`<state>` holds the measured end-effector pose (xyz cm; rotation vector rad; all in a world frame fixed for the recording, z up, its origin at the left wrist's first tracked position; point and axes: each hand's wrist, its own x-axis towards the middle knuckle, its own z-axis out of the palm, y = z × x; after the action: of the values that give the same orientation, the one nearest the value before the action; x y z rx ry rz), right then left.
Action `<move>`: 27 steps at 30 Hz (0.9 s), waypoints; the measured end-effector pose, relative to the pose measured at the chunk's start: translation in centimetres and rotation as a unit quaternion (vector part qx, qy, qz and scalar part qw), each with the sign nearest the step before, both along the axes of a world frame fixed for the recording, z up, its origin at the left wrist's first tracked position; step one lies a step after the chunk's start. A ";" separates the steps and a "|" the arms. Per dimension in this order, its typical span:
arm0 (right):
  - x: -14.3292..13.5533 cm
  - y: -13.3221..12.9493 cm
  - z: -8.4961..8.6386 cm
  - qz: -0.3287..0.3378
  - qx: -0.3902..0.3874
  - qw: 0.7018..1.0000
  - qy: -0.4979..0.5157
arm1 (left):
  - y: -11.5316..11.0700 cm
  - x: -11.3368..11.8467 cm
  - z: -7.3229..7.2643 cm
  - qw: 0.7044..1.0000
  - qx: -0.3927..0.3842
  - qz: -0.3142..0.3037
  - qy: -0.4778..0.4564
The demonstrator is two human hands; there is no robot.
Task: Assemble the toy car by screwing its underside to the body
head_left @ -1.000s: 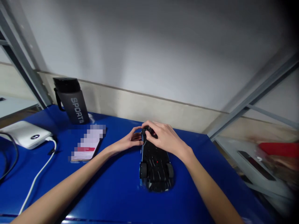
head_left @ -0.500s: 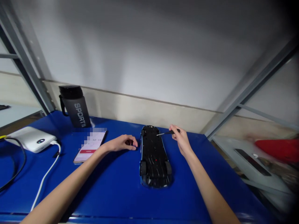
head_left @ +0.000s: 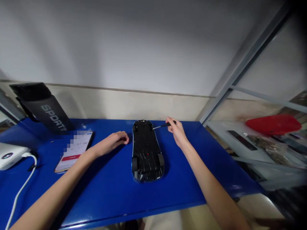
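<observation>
The right hand (head_left: pixel 176 131) is pinching a thin black-handled screwdriver (head_left: pixel 164 125) beside the upturned black toy car (head_left: pixel 146 151), while the left hand (head_left: pixel 112 142) is resting curled on the blue table (head_left: pixel 107 188), whether holding anything I cannot tell.

bottle (head_left: pixel 45 110): white letters "SPORT", running slantwise down its dark grey side, last part cut off | phone (head_left: pixel 74 150): screen shows digits "51:00" near its top, partly pixelated; red bar below, its wording too small to read | nothing else legible
</observation>
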<state>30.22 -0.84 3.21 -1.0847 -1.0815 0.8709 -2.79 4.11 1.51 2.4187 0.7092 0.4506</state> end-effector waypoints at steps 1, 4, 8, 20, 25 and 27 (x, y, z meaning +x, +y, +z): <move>0.2 0.1 0.0 -0.004 0.002 1.000 0.010 | -0.1 -0.1 0.4 1.000 -0.001 0.020 0.001; 1.0 0.3 0.1 -0.013 0.006 0.999 0.041 | -0.5 0.5 2.1 0.995 -0.026 0.085 -0.038; 1.8 0.6 0.1 -0.027 0.013 0.996 0.078 | -2.0 3.8 5.1 0.996 -0.028 0.067 -0.059; 2.7 0.5 0.7 -0.037 0.024 0.991 0.126 | -4.1 11.6 6.7 0.975 0.207 -0.040 0.065; 2.9 0.6 0.7 -0.042 0.025 0.990 0.133 | -4.5 12.4 7.2 0.965 0.245 -0.046 0.086; 3.0 0.5 0.7 -0.044 0.027 0.990 0.133 | -4.5 12.6 7.3 0.962 0.253 -0.049 0.087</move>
<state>33.24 -0.31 3.93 -0.9332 -0.8244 0.8830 9.76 -0.39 8.85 2.9907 0.5944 0.4191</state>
